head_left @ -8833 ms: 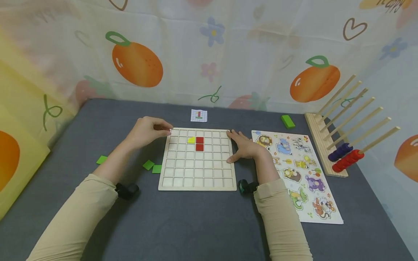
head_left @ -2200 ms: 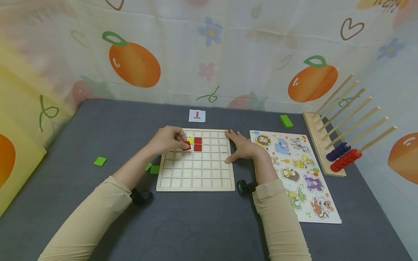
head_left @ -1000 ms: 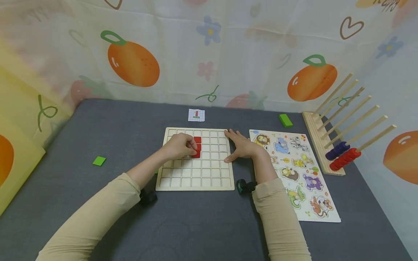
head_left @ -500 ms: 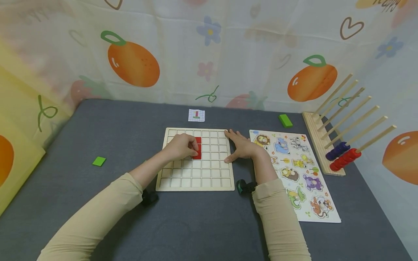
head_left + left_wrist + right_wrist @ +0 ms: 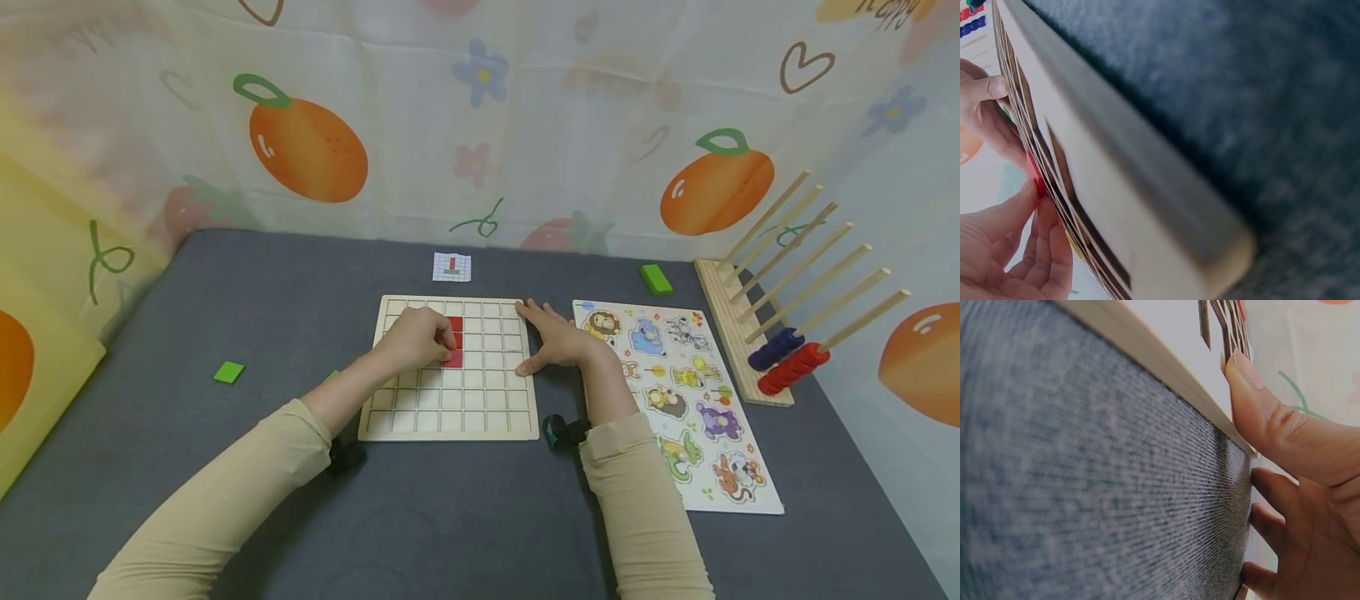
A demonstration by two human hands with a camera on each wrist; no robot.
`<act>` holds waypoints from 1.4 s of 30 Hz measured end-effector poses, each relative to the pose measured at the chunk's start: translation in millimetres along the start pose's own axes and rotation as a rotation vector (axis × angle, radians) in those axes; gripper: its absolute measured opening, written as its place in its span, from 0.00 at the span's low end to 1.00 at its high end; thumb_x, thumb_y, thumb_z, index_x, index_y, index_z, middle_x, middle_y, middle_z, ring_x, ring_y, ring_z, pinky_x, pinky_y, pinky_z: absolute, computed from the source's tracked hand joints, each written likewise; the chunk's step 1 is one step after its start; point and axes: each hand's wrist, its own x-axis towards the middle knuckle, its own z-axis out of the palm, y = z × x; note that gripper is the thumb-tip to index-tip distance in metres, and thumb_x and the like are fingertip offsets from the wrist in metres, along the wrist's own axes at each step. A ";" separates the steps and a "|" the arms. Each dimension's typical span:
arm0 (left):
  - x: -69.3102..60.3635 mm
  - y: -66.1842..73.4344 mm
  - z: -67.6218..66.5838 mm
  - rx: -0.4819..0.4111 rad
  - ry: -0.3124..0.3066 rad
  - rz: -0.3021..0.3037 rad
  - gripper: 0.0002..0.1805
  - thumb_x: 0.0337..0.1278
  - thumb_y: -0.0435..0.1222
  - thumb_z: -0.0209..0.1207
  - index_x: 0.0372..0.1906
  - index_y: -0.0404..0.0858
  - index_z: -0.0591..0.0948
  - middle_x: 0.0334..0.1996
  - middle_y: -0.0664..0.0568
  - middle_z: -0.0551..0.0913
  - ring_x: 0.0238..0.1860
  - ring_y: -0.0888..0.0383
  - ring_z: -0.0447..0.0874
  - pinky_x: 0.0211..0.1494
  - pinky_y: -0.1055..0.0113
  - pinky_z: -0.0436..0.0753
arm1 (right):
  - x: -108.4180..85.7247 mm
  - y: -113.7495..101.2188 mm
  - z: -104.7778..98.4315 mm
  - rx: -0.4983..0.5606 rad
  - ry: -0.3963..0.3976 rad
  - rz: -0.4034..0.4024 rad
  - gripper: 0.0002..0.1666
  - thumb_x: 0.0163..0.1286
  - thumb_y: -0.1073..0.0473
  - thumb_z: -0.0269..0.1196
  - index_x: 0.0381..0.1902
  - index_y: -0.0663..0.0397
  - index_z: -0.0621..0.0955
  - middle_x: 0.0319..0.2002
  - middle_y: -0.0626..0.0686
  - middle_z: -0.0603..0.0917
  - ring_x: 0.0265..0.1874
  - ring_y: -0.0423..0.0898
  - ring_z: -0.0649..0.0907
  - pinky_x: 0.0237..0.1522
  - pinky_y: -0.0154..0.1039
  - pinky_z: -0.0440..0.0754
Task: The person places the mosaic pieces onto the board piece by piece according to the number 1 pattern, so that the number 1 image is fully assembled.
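Note:
A wooden grid board (image 5: 450,423) lies on the dark table. Three red squares form a column in its cells; my left hand (image 5: 412,340) pinches the nearest one, a red tile (image 5: 453,359), between thumb and fingers. The left wrist view has the thumb tip against that red tile (image 5: 1039,186), down at the grid, with a bit of a yellow tile (image 5: 1075,246) behind the fingers. That yellow tile is hidden by the left hand in the head view. My right hand (image 5: 558,337) rests spread at the board's right edge, its thumb (image 5: 1250,384) on the rim.
A green tile (image 5: 228,372) lies at left; another green tile (image 5: 332,375) peeks out behind the left forearm. A small pattern card (image 5: 452,267) sits beyond the board. To the right are an animal puzzle (image 5: 693,400), a green block (image 5: 656,279) and a pegged bead rack (image 5: 738,333).
My left hand has moved from the board's upper left corner to the red column, bringing a third red tile below the other two. The right hand has stayed at the board's edge.

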 end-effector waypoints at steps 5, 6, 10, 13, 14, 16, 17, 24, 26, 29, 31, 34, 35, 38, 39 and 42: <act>1.6 -1.6 1.2 0.049 0.028 -0.004 0.03 0.50 0.31 0.70 0.25 0.39 0.88 0.29 0.50 0.90 0.38 0.53 0.85 0.48 0.58 0.81 | -1.2 -0.3 -0.2 0.003 0.001 0.005 0.64 0.59 0.53 0.73 0.80 0.48 0.44 0.81 0.57 0.36 0.80 0.59 0.35 0.76 0.68 0.36; 1.5 -1.3 0.8 0.055 0.028 -0.003 0.02 0.50 0.31 0.70 0.26 0.39 0.89 0.30 0.50 0.90 0.40 0.52 0.86 0.49 0.57 0.82 | -1.6 -0.4 -0.4 0.004 0.002 0.007 0.64 0.59 0.54 0.73 0.80 0.48 0.44 0.81 0.57 0.36 0.80 0.59 0.35 0.76 0.68 0.36; -0.2 0.4 -0.8 0.068 0.021 -0.006 0.01 0.50 0.30 0.70 0.29 0.38 0.90 0.31 0.50 0.91 0.44 0.50 0.87 0.51 0.56 0.82 | -1.9 -0.3 -0.6 0.003 0.004 0.008 0.64 0.59 0.54 0.73 0.80 0.47 0.44 0.81 0.57 0.36 0.80 0.59 0.35 0.76 0.68 0.36; -1.0 -1.2 -1.1 0.049 0.020 -0.010 0.02 0.49 0.29 0.70 0.30 0.38 0.90 0.31 0.50 0.91 0.43 0.51 0.86 0.50 0.57 0.82 | -1.4 -0.3 -0.3 0.003 0.005 0.008 0.64 0.59 0.54 0.73 0.80 0.47 0.43 0.81 0.57 0.35 0.80 0.59 0.35 0.76 0.68 0.37; -1.4 -2.3 -1.6 0.040 0.019 -0.012 0.02 0.49 0.29 0.70 0.30 0.38 0.90 0.31 0.50 0.91 0.41 0.52 0.86 0.48 0.58 0.82 | -1.2 -0.5 -0.1 0.002 0.004 0.007 0.64 0.59 0.54 0.73 0.80 0.47 0.43 0.81 0.57 0.35 0.80 0.59 0.35 0.76 0.69 0.37; -2.3 -4.6 -3.3 0.010 0.014 -0.010 0.03 0.49 0.29 0.70 0.30 0.38 0.89 0.30 0.49 0.90 0.38 0.53 0.85 0.45 0.61 0.81 | -1.2 -0.5 0.1 0.002 0.004 0.009 0.64 0.59 0.54 0.73 0.80 0.47 0.44 0.81 0.57 0.35 0.80 0.59 0.35 0.76 0.69 0.38; -2.5 -6.1 -4.3 -0.005 0.015 -0.010 0.03 0.49 0.28 0.69 0.30 0.38 0.89 0.30 0.49 0.90 0.37 0.54 0.85 0.43 0.63 0.80 | -1.2 -0.7 0.2 0.003 0.005 0.011 0.64 0.59 0.54 0.73 0.80 0.47 0.44 0.81 0.57 0.36 0.80 0.59 0.35 0.76 0.69 0.38; -6.5 -17.1 -19.3 -0.046 0.023 0.034 0.03 0.50 0.28 0.69 0.33 0.36 0.88 0.33 0.47 0.90 0.37 0.54 0.87 0.45 0.61 0.82 | -0.6 -1.0 0.8 0.009 0.005 0.020 0.65 0.58 0.53 0.74 0.80 0.46 0.44 0.81 0.56 0.36 0.80 0.59 0.35 0.75 0.69 0.38; -7.9 -20.4 -26.1 -0.056 0.023 0.042 0.05 0.51 0.29 0.69 0.35 0.36 0.88 0.34 0.46 0.90 0.38 0.53 0.88 0.47 0.58 0.83 | -0.4 -1.0 0.7 0.009 0.005 0.020 0.65 0.58 0.53 0.74 0.80 0.46 0.44 0.81 0.56 0.36 0.80 0.59 0.35 0.76 0.69 0.38; -10.8 -25.9 -36.4 -0.074 0.019 0.040 0.07 0.53 0.31 0.68 0.39 0.35 0.88 0.36 0.46 0.90 0.40 0.52 0.88 0.49 0.56 0.83 | -0.1 -1.0 0.9 0.010 0.002 0.020 0.65 0.58 0.53 0.74 0.80 0.46 0.44 0.81 0.56 0.36 0.80 0.58 0.35 0.76 0.69 0.38; -12.8 -29.1 -43.0 -0.086 0.016 0.031 0.09 0.54 0.32 0.68 0.41 0.35 0.88 0.37 0.46 0.90 0.40 0.53 0.88 0.48 0.57 0.84 | -0.5 -1.0 1.0 0.011 -0.001 0.018 0.65 0.58 0.53 0.74 0.80 0.46 0.44 0.81 0.56 0.36 0.80 0.58 0.35 0.76 0.68 0.37; -15.3 -34.6 -52.2 -0.098 0.015 0.016 0.09 0.55 0.32 0.67 0.42 0.35 0.87 0.38 0.46 0.90 0.40 0.54 0.87 0.46 0.60 0.83 | -0.8 -0.9 0.9 0.012 -0.005 0.015 0.65 0.59 0.53 0.74 0.80 0.46 0.43 0.81 0.56 0.35 0.80 0.59 0.34 0.76 0.68 0.37; -16.1 -36.3 -55.1 -0.099 0.015 0.009 0.09 0.56 0.32 0.66 0.43 0.36 0.87 0.39 0.46 0.90 0.40 0.54 0.87 0.45 0.62 0.82 | -0.8 -0.7 0.9 0.013 -0.006 0.014 0.65 0.59 0.53 0.74 0.80 0.46 0.43 0.81 0.56 0.35 0.80 0.59 0.34 0.76 0.68 0.36; -18.9 -41.6 -62.9 -0.106 0.020 -0.011 0.09 0.58 0.34 0.65 0.42 0.37 0.88 0.38 0.47 0.90 0.39 0.56 0.86 0.43 0.65 0.80 | -0.9 -0.5 0.7 0.013 -0.005 0.009 0.65 0.59 0.54 0.73 0.80 0.47 0.43 0.81 0.56 0.35 0.80 0.59 0.34 0.76 0.67 0.35; -20.0 -43.4 -65.2 -0.109 0.022 -0.017 0.08 0.59 0.34 0.65 0.42 0.38 0.88 0.38 0.48 0.90 0.39 0.57 0.85 0.42 0.66 0.79 | -1.1 -0.6 0.6 0.014 -0.003 0.006 0.65 0.59 0.54 0.73 0.80 0.47 0.43 0.81 0.57 0.35 0.80 0.59 0.34 0.76 0.67 0.34; -23.0 -48.5 -70.6 -0.111 0.028 -0.033 0.08 0.60 0.36 0.64 0.42 0.38 0.88 0.37 0.48 0.90 0.38 0.56 0.84 0.42 0.66 0.77 | -1.7 -1.6 0.2 0.011 0.000 0.000 0.65 0.59 0.54 0.73 0.80 0.48 0.43 0.81 0.57 0.35 0.80 0.59 0.34 0.76 0.66 0.33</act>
